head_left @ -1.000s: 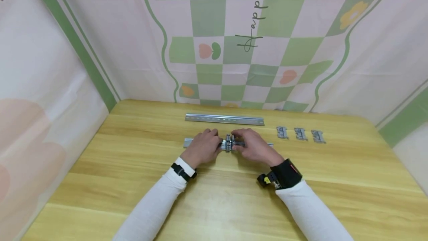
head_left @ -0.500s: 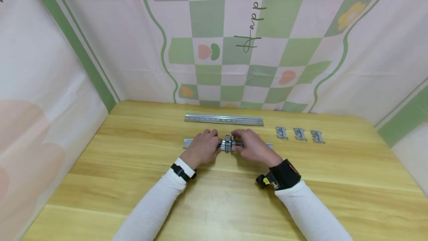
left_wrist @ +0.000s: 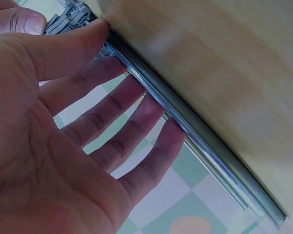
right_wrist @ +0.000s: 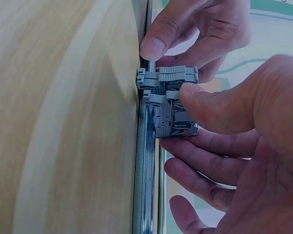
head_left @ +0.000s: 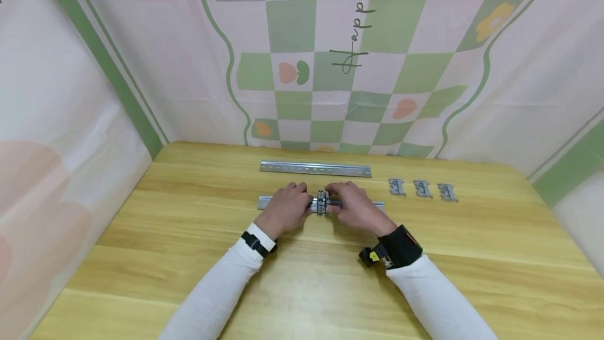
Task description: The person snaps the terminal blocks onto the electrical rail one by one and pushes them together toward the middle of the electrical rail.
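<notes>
A slotted metal DIN rail (head_left: 264, 202) lies crosswise on the table, its middle partly covered by both hands. My left hand (head_left: 288, 206) holds it, thumb on the near edge and fingertips along the far edge (left_wrist: 185, 131). Grey terminal blocks (head_left: 321, 202) stand upright on the rail between the hands. With thumb and fingers, my right hand (head_left: 357, 208) pinches the right-hand terminal block (right_wrist: 166, 117), which looks slightly tilted against its neighbour. That neighbouring terminal block (right_wrist: 173, 75) sits beside the left thumb in the right wrist view.
Behind the hands a second DIN rail (head_left: 315, 169) lies parallel to the first. Three loose terminal blocks, the nearest-in terminal block (head_left: 396, 187) among them, lie in a row to the right on the wooden table (head_left: 302, 287). A patterned cloth (head_left: 340, 67) hangs behind the table.
Both hands keep their places on the rail and the terminal block. The head view has shifted very slightly; nothing else visibly differs.
</notes>
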`<state>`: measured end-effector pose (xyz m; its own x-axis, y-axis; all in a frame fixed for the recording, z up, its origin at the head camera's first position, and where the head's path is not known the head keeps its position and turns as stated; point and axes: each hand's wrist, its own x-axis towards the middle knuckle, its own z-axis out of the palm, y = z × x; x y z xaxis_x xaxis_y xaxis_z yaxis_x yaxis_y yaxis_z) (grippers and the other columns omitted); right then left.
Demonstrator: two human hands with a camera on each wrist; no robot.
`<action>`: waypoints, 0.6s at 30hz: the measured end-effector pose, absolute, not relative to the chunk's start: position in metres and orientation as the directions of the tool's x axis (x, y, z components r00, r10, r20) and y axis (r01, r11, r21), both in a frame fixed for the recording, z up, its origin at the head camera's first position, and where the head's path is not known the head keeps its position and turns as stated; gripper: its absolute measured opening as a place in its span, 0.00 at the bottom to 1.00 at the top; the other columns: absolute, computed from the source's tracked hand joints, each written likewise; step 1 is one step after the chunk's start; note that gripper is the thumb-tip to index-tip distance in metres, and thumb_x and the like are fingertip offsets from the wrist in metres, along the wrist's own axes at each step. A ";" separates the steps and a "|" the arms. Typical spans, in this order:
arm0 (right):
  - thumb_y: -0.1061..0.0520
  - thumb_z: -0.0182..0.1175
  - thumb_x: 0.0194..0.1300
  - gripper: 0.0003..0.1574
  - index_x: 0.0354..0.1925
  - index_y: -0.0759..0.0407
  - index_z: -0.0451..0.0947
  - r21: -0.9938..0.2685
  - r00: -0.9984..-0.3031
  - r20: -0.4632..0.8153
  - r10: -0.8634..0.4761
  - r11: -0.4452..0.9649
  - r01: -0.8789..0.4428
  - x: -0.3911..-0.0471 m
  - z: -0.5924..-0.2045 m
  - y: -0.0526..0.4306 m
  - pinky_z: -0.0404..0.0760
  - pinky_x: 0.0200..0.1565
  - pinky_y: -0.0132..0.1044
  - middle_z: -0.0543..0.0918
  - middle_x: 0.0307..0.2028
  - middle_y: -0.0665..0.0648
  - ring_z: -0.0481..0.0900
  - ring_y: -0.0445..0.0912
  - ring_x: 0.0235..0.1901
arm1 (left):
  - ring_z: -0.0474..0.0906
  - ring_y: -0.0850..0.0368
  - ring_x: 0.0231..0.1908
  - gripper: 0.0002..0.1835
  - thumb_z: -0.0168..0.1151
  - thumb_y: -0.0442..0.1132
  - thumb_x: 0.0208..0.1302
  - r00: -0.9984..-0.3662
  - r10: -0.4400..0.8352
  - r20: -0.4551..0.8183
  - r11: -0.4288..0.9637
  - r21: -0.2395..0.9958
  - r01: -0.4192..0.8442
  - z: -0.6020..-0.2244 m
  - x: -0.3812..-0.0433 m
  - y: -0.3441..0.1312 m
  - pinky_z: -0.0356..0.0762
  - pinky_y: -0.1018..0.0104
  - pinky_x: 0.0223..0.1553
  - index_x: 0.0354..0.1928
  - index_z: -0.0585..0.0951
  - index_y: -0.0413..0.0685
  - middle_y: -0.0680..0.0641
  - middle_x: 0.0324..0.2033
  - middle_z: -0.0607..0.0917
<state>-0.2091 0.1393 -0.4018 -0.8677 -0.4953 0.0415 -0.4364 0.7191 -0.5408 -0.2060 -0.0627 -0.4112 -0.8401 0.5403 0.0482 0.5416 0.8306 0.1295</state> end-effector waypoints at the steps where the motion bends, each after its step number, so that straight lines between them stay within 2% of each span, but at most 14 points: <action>1: 0.63 0.65 0.68 0.28 0.63 0.71 0.73 -0.538 -0.868 0.043 -0.495 0.720 -0.438 -0.209 -0.402 0.139 0.70 0.59 0.62 0.82 0.53 0.66 0.75 0.61 0.55 | 0.74 0.54 0.39 0.11 0.66 0.45 0.70 -0.840 0.540 0.046 0.831 0.129 0.541 -0.412 -0.206 -0.063 0.79 0.61 0.38 0.46 0.87 0.48 0.50 0.41 0.79; 10: 0.63 0.67 0.67 0.28 0.63 0.71 0.74 -0.530 -0.865 0.043 -0.500 0.723 -0.444 -0.210 -0.402 0.138 0.77 0.55 0.55 0.82 0.53 0.66 0.77 0.58 0.53 | 0.74 0.54 0.39 0.10 0.66 0.46 0.70 -0.839 0.542 0.043 0.832 0.115 0.543 -0.412 -0.206 -0.063 0.79 0.61 0.37 0.46 0.87 0.49 0.50 0.40 0.79; 18: 0.62 0.67 0.68 0.27 0.62 0.69 0.74 -0.515 -0.857 0.043 -0.514 0.723 -0.460 -0.211 -0.401 0.138 0.77 0.56 0.56 0.83 0.53 0.64 0.77 0.58 0.53 | 0.75 0.53 0.39 0.10 0.66 0.46 0.70 -0.836 0.546 0.058 0.828 0.111 0.549 -0.413 -0.206 -0.063 0.80 0.60 0.37 0.45 0.87 0.48 0.50 0.40 0.79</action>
